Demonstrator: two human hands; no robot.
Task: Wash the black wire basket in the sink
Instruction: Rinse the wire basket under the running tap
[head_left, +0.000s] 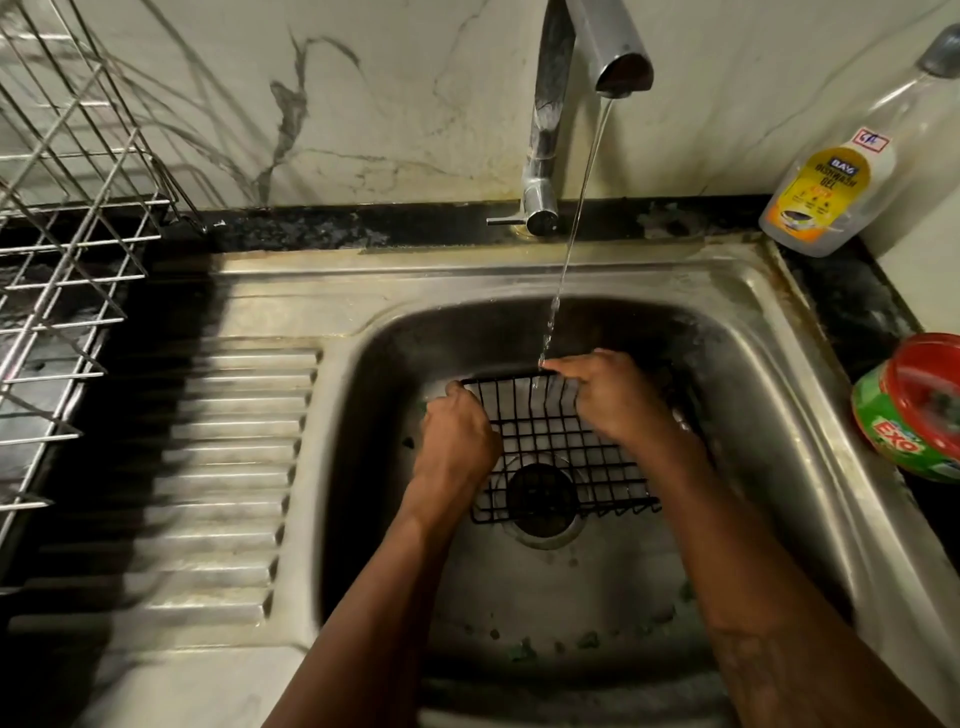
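Sink (779, 322): a stainless steel basin set in the dark surface, with a ribbed drainboard (218, 467) to its left.
Dish rack (67, 260): bare steel wire, standing on the surface at far left.
Tap (550, 130): open, with a thin stream of water (576, 218) falling onto the far rim of the basket.
Black wire basket (561, 447): inside the basin, tilted with its far rim raised under the stream and its near edge low over the drain (540, 499).
Dishwash gel bottle (831, 192): upright at the back right corner, well apart from the hands.
Exo soap tub (914, 410): on the surface at the right of the sink.
Left hand (457, 441): grip clamped on the basket's left edge.
Right hand (618, 405): fingers curled over the far rim near its right corner, grip clamped on the wire.
Step in hand: probably rinsing; no suds or scrubber show.
Next move: likely turning the basket so the thin stream reaches the near wires, both grips firm because wet wire may slip.
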